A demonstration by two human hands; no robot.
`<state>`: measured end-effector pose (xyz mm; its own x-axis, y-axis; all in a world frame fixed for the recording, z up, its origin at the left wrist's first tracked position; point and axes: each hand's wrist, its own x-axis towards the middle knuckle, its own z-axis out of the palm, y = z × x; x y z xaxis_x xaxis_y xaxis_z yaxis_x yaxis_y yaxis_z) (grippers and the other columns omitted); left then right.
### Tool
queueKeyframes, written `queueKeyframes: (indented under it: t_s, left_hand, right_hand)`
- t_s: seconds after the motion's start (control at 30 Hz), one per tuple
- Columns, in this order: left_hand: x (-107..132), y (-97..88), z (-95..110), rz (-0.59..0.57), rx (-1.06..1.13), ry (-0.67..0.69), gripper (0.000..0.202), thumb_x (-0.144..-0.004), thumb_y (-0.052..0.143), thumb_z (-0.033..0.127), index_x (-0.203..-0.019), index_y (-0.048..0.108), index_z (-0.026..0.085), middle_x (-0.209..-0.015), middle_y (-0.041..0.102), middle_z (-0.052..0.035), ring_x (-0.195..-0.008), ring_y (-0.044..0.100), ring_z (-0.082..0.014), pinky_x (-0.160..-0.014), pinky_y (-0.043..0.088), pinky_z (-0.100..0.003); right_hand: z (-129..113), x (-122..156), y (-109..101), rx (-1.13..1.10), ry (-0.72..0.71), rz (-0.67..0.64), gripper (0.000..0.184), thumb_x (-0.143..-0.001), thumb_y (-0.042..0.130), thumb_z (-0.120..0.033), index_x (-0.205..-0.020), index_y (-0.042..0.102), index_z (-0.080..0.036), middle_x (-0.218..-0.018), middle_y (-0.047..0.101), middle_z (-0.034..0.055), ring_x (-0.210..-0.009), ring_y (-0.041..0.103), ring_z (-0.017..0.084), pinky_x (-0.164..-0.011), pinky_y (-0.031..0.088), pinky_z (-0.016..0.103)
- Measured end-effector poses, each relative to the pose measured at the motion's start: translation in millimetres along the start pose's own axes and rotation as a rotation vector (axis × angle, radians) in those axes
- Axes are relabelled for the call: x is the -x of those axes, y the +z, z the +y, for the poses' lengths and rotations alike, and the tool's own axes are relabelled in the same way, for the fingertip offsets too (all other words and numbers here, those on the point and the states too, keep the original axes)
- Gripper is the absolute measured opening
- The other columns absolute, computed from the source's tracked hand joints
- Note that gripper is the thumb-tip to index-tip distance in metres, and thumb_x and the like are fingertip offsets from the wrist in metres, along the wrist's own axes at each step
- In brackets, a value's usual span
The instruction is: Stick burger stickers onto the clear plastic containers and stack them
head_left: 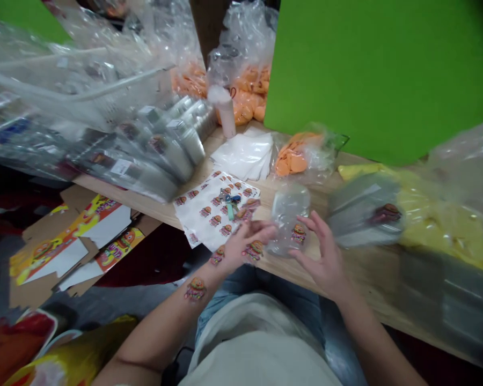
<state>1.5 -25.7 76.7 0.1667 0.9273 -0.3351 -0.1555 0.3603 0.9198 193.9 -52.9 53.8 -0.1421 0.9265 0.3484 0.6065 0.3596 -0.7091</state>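
A clear plastic pouch with a burger-logo sticker on it is in front of me above the wooden table. My right hand curves around its right side, with thumb below and fingers above. The fingertips of my left hand touch its left edge. Several burger stickers sit on the back of my left hand and along that forearm. Just left of that hand lies a white sticker sheet printed with small burgers, with a bunch of keys on it.
Packed clear-plastic goods pile up at left on the table. White sheets, bagged orange pieces and a blurred yellow bag lie beyond. A green board stands behind. Printed cardboard lies on the floor at left.
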Motion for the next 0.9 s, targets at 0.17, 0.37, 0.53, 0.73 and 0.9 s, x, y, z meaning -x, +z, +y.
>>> queueKeyframes:
  t_s: [0.17,0.37,0.53,0.73,0.9]
  left_hand:
    - [1,14.7,13,-0.269,0.138,-0.105,0.082,-0.062,0.077,0.029,-0.132,0.034,0.023,-0.067,0.063,0.0022,-0.058,0.06,-0.0118,-0.054,0.043,-0.02]
    - [-11,13.4,5,-0.163,-0.004,-0.009,0.072,-0.057,0.08,0.031,-0.12,0.047,0.019,-0.05,0.043,0.0104,-0.043,0.04,-0.0038,-0.045,0.031,-0.016]
    - [-10,9.3,12,-0.204,0.067,0.025,0.06,-0.071,0.067,0.042,-0.122,0.044,0.018,-0.056,0.052,0.0057,-0.047,0.048,-0.0061,-0.045,0.035,-0.016]
    - [-17,19.0,13,-0.193,-0.071,-0.038,0.066,-0.06,0.076,0.034,-0.116,0.044,0.018,-0.053,0.054,0.0078,-0.041,0.049,-0.0067,-0.04,0.036,-0.016]
    - [-23,26.6,2,-0.079,-0.216,-0.109,0.043,-0.057,0.075,0.043,-0.08,0.055,0.014,-0.05,0.053,0.005,-0.038,0.047,-0.0062,-0.037,0.034,-0.016]
  right_hand:
    - [-6,3,-13,0.051,-0.089,-0.01,0.078,-0.075,0.066,-0.029,-0.14,0.022,-0.025,-0.128,0.05,0.0111,-0.117,0.048,0.024,-0.098,0.04,0.045]
    - [-7,10,-28,0.253,-0.216,0.042,0.071,-0.075,0.066,-0.03,-0.137,0.033,-0.023,-0.121,0.05,0.012,-0.112,0.049,0.026,-0.094,0.043,0.043]
    - [-1,0,-94,0.413,-0.198,0.099,0.069,-0.077,0.063,-0.032,-0.138,0.031,-0.023,-0.125,0.05,0.0118,-0.116,0.048,0.026,-0.097,0.041,0.045]
    - [49,-26,-178,0.51,-0.004,-0.044,0.056,-0.082,0.053,-0.042,-0.132,0.04,-0.022,-0.13,0.051,0.0116,-0.118,0.049,0.027,-0.097,0.042,0.047]
    - [72,-23,-168,0.594,-0.006,-0.145,0.052,-0.082,0.051,-0.042,-0.128,0.045,-0.019,-0.131,0.049,0.0138,-0.123,0.044,0.03,-0.099,0.038,0.052]
